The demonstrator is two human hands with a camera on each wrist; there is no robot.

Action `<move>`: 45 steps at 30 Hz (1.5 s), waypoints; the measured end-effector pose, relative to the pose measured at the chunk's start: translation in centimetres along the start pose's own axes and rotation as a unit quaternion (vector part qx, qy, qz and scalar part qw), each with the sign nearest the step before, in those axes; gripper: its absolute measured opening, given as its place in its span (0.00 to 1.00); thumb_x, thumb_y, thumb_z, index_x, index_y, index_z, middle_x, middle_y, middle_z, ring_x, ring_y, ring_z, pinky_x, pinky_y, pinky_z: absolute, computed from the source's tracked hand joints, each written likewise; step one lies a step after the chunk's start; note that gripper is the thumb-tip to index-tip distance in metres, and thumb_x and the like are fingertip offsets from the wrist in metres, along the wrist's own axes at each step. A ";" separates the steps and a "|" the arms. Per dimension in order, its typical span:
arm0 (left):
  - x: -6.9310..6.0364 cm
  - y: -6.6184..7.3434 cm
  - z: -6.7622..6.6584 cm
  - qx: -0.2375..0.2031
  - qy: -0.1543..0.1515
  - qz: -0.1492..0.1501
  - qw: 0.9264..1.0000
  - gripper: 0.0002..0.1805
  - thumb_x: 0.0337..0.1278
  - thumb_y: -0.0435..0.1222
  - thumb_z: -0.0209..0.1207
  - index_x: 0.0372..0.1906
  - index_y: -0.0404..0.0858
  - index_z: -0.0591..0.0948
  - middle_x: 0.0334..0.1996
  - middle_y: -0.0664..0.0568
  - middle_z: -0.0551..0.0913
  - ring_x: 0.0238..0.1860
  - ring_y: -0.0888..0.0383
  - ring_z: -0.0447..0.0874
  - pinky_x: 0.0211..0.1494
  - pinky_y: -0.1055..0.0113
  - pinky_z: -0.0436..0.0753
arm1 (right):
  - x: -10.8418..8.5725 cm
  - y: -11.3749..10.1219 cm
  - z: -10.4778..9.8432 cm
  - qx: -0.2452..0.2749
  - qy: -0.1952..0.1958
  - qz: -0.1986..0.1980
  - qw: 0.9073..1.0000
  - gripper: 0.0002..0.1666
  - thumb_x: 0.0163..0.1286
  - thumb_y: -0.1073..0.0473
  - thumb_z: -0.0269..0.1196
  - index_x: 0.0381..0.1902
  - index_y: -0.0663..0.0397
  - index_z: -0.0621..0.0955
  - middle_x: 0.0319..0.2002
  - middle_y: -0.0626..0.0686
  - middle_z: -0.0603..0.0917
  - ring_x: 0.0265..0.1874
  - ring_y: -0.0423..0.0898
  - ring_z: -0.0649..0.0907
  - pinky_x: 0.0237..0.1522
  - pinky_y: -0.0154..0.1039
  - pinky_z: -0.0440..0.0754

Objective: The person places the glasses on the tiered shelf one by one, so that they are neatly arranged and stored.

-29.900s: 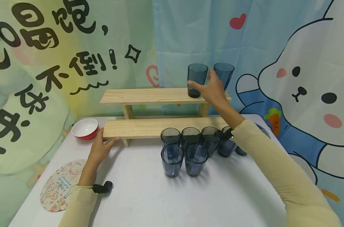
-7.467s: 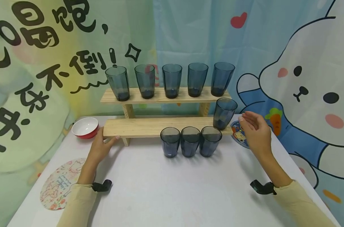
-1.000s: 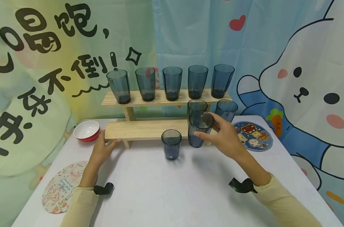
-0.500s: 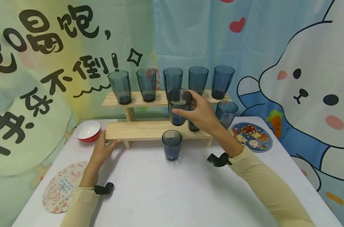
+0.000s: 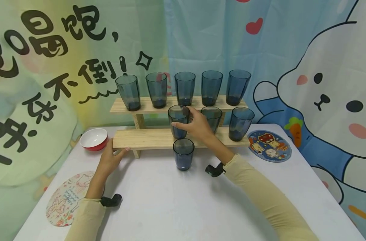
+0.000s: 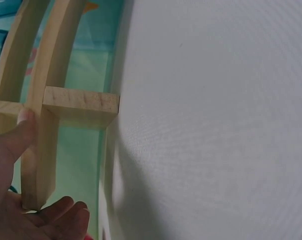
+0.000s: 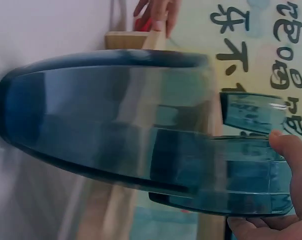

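Observation:
My right hand (image 5: 198,127) grips a blue-tinted drinking glass (image 5: 177,117), upright at the middle of the lower board; whether its base touches the wood I cannot tell. In the right wrist view, thumb and fingers span that glass (image 7: 251,175) near its rim. Another glass (image 5: 183,159) stands on the table just in front, looming large in the right wrist view. My left hand (image 5: 107,160) holds the left end of the two-tier wooden shelf (image 5: 140,139); in the left wrist view the thumb lies on the board, fingers on its other side.
Several matching glasses (image 5: 185,88) line the upper tier. Two more, one behind my right hand (image 5: 213,115) and one at the right end (image 5: 240,124), stand on the lower tier. Around lie a red-and-white bowl (image 5: 94,139), a blue round mat (image 5: 270,146) and a pink patterned mat (image 5: 66,201).
Over the last second my right hand carried the glass left, up over the lower tier, then down to its middle. The left hand stays on the shelf end. Earlier, more glasses stood on the table.

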State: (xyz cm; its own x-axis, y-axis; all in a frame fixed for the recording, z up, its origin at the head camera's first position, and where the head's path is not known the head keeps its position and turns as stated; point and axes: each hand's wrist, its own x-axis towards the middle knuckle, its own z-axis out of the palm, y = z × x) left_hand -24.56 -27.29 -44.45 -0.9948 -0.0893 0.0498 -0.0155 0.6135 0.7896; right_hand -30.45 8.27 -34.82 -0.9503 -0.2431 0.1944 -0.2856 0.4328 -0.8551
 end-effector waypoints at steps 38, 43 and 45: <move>-0.3 -0.2 -0.2 0.005 0.000 0.000 1.000 0.47 0.76 0.48 0.63 0.81 0.28 0.51 0.77 0.26 0.62 0.77 0.30 0.63 0.81 0.35 0.59 | -7.4 0.0 -0.3 0.007 0.055 -0.056 0.997 0.52 0.69 0.37 0.72 0.82 0.49 0.63 0.77 0.53 0.70 0.76 0.52 0.71 0.77 0.45 0.70; -0.1 -0.2 0.0 0.005 -0.002 0.000 1.000 0.48 0.75 0.48 0.63 0.82 0.29 0.50 0.77 0.27 0.61 0.78 0.30 0.62 0.81 0.36 0.59 | -9.4 2.0 0.2 0.007 0.039 -0.032 0.999 0.52 0.67 0.39 0.75 0.80 0.53 0.66 0.76 0.54 0.72 0.75 0.55 0.73 0.76 0.48 0.72; 0.0 -0.2 0.0 0.005 -0.005 0.000 1.000 0.48 0.75 0.49 0.63 0.82 0.29 0.50 0.77 0.27 0.61 0.78 0.30 0.62 0.81 0.36 0.58 | -10.0 3.0 0.5 0.003 0.032 -0.019 0.999 0.53 0.66 0.39 0.76 0.80 0.53 0.66 0.76 0.55 0.72 0.75 0.55 0.74 0.76 0.49 0.72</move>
State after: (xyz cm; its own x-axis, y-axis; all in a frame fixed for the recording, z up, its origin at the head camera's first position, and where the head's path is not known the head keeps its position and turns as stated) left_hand -24.60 -27.35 -44.60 -0.9956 -0.0821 0.0440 -0.0166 0.6214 0.7833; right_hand -21.76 11.52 -39.56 -0.9450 -0.2026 0.2567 -0.3206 0.4191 -0.8495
